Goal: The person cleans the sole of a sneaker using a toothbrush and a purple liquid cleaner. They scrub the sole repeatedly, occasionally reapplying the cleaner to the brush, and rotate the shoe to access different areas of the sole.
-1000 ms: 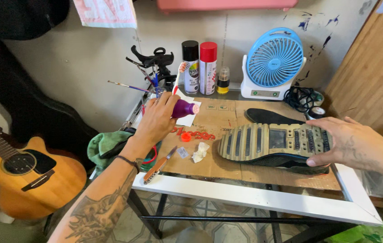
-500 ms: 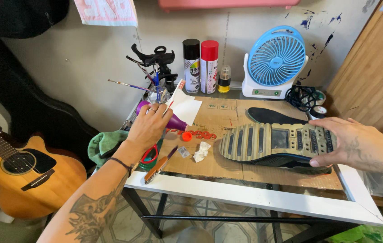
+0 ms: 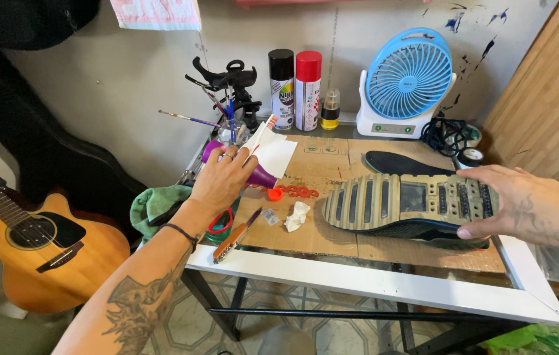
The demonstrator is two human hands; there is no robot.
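Left hand: the left hand (image 3: 221, 179) was at the left edge of the counter (image 3: 384, 288), its grip closed around a purple bottle (image 3: 261, 175) that lay tilted, with the narrow end toward the middle of the counter.
White paper: a folded white paper (image 3: 271, 152) stood just above the purple bottle and touched the fingers of the left hand; I cannot tell if the hand held it too.
Right hand: the right hand (image 3: 522, 207) rested on the heel end of the shoe (image 3: 411, 207), fingers spread flat and released, pressing and not grasping.
Shoe: it lay upside down on the cardboard sheet (image 3: 332, 236), near the front right corner of the counter, with the grey ribbed sole facing up.
Insole: a dark insole (image 3: 397, 164) lay on the cardboard behind the shoe.
Small things: an orange cap (image 3: 275, 194) and a crumpled white tissue (image 3: 297, 215) lay between the left hand and the toe of the shoe.
Back edge: two spray cans (image 3: 296, 89), one with black cap and one with red cap, stood there beside a blue fan (image 3: 409, 80).
Left of the counter: a guitar (image 3: 36, 246) leaned near the wall.
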